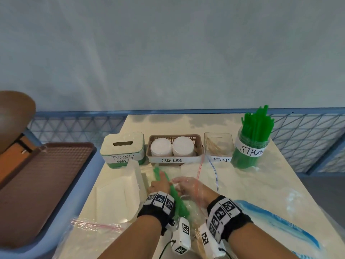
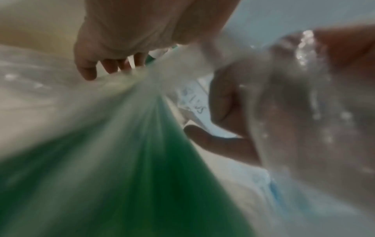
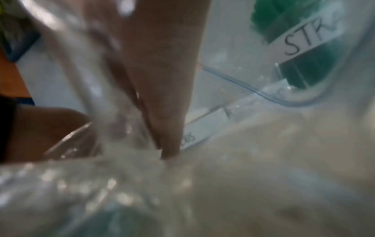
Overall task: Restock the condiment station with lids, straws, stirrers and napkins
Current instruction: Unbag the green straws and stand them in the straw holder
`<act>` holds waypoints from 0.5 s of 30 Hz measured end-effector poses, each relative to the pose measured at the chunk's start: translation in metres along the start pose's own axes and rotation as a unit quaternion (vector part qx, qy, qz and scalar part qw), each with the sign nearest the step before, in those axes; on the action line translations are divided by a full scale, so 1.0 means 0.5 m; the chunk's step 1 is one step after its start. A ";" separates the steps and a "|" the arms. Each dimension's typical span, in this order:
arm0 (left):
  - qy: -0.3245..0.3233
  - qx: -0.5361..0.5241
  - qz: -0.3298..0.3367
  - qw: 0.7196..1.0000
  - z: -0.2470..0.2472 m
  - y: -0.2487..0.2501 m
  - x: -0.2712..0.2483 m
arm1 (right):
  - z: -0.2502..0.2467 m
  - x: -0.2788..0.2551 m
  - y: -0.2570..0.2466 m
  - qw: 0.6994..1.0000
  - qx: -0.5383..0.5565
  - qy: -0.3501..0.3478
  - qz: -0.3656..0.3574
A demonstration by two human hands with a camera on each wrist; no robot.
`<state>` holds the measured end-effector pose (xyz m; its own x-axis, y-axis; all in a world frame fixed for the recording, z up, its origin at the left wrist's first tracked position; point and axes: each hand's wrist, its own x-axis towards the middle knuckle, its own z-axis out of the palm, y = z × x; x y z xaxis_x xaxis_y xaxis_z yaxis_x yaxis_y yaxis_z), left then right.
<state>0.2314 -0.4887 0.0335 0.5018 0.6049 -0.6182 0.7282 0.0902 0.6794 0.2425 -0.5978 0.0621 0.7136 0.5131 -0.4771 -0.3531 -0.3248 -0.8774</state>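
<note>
A bundle of green straws [image 1: 176, 200] lies inside a clear plastic bag [image 1: 194, 208] on the table in front of me. My left hand [image 1: 160, 184] grips the bundle through the plastic near its far end, with the fingers [image 2: 105, 64] curled over the bunched film. My right hand [image 1: 186, 186] is under the clear plastic beside the straws, and its fingers [image 3: 162, 96] are straight. At the back stand the tissue box [image 1: 122, 150], the cup lid basket [image 1: 174, 137], the stirrer box [image 1: 218, 146] and the full straw jar [image 1: 251, 146] [image 3: 304, 48].
A stack of white napkins [image 1: 119, 193] lies to the left of my hands. A brown tray [image 1: 43, 180] sits on a cart at the far left. Opened zip bags [image 1: 207, 169] and a blue-printed plastic pack [image 1: 276, 217] cover the near right of the table [image 1: 270, 180].
</note>
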 end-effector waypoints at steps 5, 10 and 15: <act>0.003 -0.104 0.029 0.994 -0.018 0.027 0.026 | -0.036 -0.023 -0.031 0.986 0.113 -0.089 -0.081; -0.165 -0.198 0.030 0.966 -0.039 0.025 0.031 | -0.049 -0.035 -0.042 0.980 0.071 -0.092 -0.164; -0.270 -0.260 0.079 0.924 -0.033 0.037 0.008 | -0.033 -0.018 -0.033 0.974 -0.135 0.079 -0.164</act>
<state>0.2391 -0.4718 0.0500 0.8444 0.1734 -0.5069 0.3737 0.4872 0.7893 0.2518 -0.6102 0.0819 0.8528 0.5028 -0.1411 0.0667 -0.3728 -0.9255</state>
